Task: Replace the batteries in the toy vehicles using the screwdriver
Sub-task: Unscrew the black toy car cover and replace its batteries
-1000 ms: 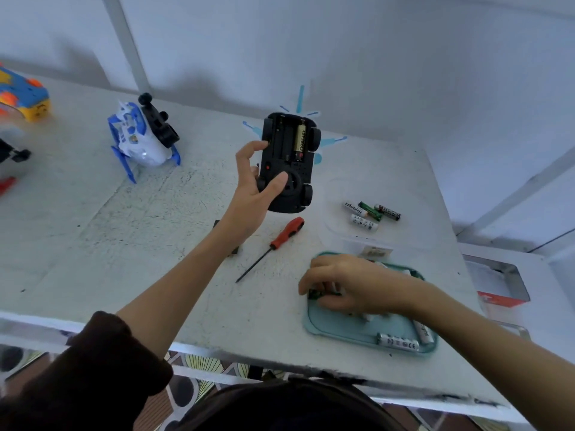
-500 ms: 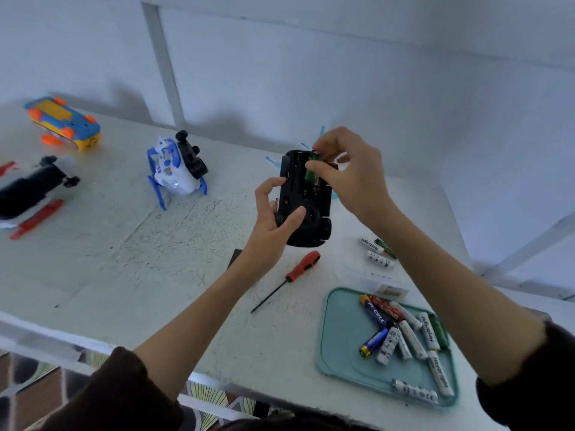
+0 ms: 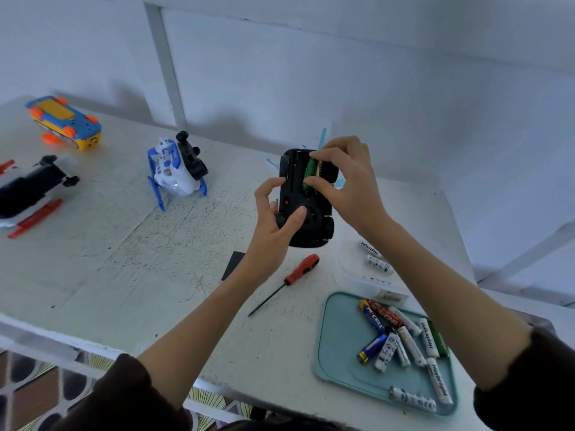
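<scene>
Right hand (image 3: 348, 178) pinches green battery (image 3: 309, 174) end to end in the open bay of the black toy car (image 3: 306, 206); left hand (image 3: 273, 222) grips the car above the desk (image 3: 124, 259). Best: match polarity, spring end first, press flat beside the gold cell. Versus half a second back, battery sits lower in the bay. Screwdriver (image 3: 300, 269) lies unmoved below.

Single head view, looking forward-down, close over table (image 3: 130, 275).

A worn white table (image 3: 93, 275) stands against a pale panelled wall (image 3: 373, 73).
</scene>
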### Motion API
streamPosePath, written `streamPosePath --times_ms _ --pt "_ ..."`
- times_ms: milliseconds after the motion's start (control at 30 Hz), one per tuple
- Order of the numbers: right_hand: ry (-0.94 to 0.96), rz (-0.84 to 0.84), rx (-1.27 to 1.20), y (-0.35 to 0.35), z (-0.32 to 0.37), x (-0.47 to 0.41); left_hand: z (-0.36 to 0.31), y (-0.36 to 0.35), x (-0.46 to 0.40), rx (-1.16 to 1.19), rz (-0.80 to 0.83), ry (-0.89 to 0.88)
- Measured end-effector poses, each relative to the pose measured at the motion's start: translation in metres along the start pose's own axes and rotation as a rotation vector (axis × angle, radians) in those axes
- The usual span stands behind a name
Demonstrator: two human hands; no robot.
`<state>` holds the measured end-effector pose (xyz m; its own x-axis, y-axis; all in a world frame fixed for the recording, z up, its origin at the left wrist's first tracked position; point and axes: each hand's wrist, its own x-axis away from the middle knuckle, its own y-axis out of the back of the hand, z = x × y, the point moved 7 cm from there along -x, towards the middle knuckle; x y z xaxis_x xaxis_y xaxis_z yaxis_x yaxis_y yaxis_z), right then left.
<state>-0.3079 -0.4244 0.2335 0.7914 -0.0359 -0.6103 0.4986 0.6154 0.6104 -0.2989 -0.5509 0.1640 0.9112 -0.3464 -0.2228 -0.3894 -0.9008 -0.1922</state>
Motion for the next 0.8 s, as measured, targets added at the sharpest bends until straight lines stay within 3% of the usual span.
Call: streamPosePath --times_ms 467,800 --pt "0.144 -0.003 0.1 0.003 0.006 0.001 -0.002 -0.004 0.002 -0.037 0.046 -0.035" --pt "-0.062 0.153 -0.029 0.031 -0.003 0.005 0.008 -0.004 0.0 -0.059 0.09 0.0"
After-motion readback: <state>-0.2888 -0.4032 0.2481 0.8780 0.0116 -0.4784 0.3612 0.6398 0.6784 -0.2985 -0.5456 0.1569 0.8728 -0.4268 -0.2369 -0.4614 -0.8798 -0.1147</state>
